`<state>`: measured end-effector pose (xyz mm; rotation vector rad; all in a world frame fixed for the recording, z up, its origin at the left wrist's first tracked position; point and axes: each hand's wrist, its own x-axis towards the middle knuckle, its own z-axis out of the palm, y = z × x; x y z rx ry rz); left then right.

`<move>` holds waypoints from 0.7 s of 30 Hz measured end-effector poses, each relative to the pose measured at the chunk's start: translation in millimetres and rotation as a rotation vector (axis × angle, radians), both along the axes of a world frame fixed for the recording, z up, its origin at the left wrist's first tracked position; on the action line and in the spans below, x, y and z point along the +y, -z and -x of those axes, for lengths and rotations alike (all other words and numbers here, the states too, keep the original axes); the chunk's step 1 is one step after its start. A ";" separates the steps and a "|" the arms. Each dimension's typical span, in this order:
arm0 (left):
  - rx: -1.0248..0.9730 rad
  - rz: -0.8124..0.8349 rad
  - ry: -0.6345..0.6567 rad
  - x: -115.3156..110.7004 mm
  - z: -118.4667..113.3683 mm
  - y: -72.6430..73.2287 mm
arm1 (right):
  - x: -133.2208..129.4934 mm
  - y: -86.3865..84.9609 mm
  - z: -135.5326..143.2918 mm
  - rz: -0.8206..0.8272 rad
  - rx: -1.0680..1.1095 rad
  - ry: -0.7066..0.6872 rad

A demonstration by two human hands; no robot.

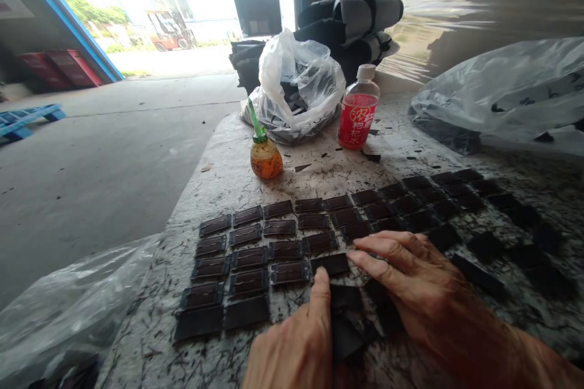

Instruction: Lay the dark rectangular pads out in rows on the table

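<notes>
My left hand (pixel 294 334) stretches its index finger to the near left edge of a small black rectangular piece (pixel 330 264); its other fingers are mostly out of sight. My right hand (pixel 429 292) lies palm down, fingers extended, with its fingertips at that piece's right end. Neither hand grips anything that I can see. Rows of small dark rectangular pieces (pixel 247 281), many with brown centres and a pale line, cover the table. Between my hands lie loose, plain black pieces (pixel 345 334), partly overlapping. What is under my right palm is hidden.
An orange squeeze bottle (pixel 266 161) with a green nozzle and a red-labelled drink bottle (pixel 358 115) stand behind the rows. A plastic bag (pixel 301 85) of black scraps is beyond them. More plastic (pixel 511 91) lies right. The table's left edge drops to a concrete floor (pixel 150 127).
</notes>
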<state>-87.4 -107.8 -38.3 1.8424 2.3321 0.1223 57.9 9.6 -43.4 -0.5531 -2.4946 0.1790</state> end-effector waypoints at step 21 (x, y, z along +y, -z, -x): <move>-1.354 -0.834 -0.826 -80.1 8.5 -50.8 | -13.9 0.8 19.0 -0.026 -0.219 -0.111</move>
